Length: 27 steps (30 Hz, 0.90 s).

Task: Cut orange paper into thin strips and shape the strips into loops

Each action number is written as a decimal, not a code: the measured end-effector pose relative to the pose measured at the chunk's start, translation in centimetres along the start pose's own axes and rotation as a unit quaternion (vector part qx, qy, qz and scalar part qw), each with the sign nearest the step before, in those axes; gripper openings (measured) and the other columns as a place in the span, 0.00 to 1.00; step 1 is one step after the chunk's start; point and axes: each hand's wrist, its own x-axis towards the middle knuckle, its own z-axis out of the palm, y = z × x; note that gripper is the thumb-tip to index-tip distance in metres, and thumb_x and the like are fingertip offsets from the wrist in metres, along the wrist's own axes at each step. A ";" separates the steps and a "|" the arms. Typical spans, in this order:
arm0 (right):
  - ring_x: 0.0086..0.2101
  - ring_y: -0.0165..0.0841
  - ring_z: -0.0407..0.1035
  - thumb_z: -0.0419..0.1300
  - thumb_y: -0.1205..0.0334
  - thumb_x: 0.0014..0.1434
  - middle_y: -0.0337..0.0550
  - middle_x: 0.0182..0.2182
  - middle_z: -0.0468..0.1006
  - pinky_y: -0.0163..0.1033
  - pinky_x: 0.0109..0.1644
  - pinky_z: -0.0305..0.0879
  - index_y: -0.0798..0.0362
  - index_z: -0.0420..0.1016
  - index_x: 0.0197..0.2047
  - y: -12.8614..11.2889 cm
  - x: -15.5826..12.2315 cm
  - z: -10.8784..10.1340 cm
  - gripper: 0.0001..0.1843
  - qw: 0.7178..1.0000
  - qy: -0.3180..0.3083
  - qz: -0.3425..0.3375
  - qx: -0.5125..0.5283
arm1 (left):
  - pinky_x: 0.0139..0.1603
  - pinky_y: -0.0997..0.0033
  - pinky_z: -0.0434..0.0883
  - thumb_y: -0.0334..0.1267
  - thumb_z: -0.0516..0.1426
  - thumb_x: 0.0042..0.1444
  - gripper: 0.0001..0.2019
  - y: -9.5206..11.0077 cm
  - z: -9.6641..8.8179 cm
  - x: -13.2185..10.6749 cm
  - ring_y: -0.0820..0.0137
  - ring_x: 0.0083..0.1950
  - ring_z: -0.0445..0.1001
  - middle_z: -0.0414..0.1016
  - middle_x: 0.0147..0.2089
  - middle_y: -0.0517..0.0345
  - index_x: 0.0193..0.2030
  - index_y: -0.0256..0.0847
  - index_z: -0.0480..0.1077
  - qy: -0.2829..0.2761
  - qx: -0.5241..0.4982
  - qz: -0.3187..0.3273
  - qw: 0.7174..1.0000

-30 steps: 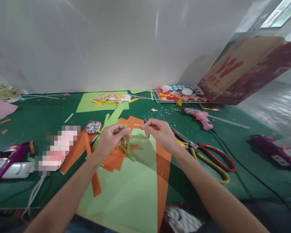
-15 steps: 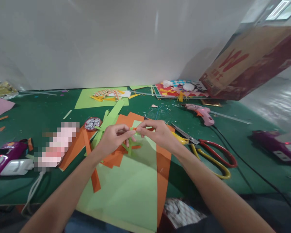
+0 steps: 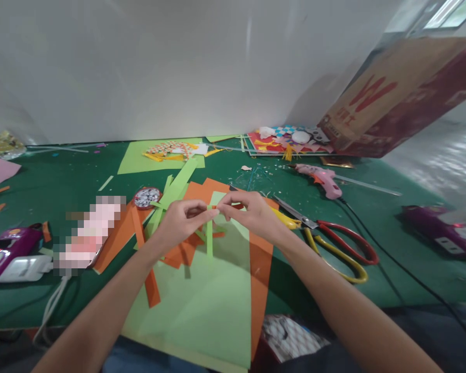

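My left hand [image 3: 185, 220] and my right hand [image 3: 245, 213] meet above the paper stack, thumbs and fingertips pinched together. Between them are narrow paper strips, one green strip [image 3: 209, 241] hanging down and a bit of orange at the fingertips. How the strips are joined is mostly hidden by the fingers. Beneath lies a large light green paper sheet [image 3: 202, 311] on top of orange paper [image 3: 261, 290]. More green strips [image 3: 178, 184] and an orange strip [image 3: 145, 259] lie beside my left hand.
Scissors [image 3: 314, 225] with red and yellow handles lie right of my right hand. Beyond them are a pink glue gun [image 3: 322, 178] with a cable and a purple device [image 3: 438, 233]. A round tin of small pieces [image 3: 147, 198], a blurred-out pink object [image 3: 93, 235] and a paper bag [image 3: 396, 98] surround the work.
The green strip under my fingers now hangs straighter and shows longer. Both hands stay pinched together in nearly the same place, and the view has shifted slightly.
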 end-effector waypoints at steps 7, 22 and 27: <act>0.24 0.26 0.63 0.56 0.62 0.56 0.35 0.21 0.71 0.34 0.32 0.60 0.52 0.72 0.25 0.2 -0.1 0.0 0.10 1.000 -0.007 -0.002 0.003 | 0.18 0.75 0.48 0.51 0.56 0.55 0.19 -0.3 0.1 0.0 0.79 0.18 0.48 0.59 0.18 0.65 0.24 0.38 0.73 0.001 0.025 0.022 0.999; 0.33 0.34 0.71 0.55 0.65 0.59 0.42 0.30 0.80 0.44 0.45 0.59 0.50 0.75 0.37 1.6 -0.2 0.4 0.07 0.912 0.122 -0.266 -0.286 | 0.19 0.75 0.51 0.48 0.55 0.56 0.18 -0.3 0.2 0.0 0.78 0.18 0.52 0.58 0.15 0.66 0.21 0.39 0.70 0.044 0.039 0.033 0.998; 0.32 0.33 0.70 0.55 0.67 0.59 0.42 0.29 0.80 0.43 0.46 0.59 0.52 0.76 0.37 1.8 -0.1 0.4 0.08 0.880 0.134 -0.314 -0.330 | 0.19 0.75 0.51 0.47 0.55 0.57 0.17 -0.4 0.2 0.0 0.78 0.18 0.54 0.59 0.16 0.66 0.22 0.38 0.70 0.039 0.034 0.025 0.998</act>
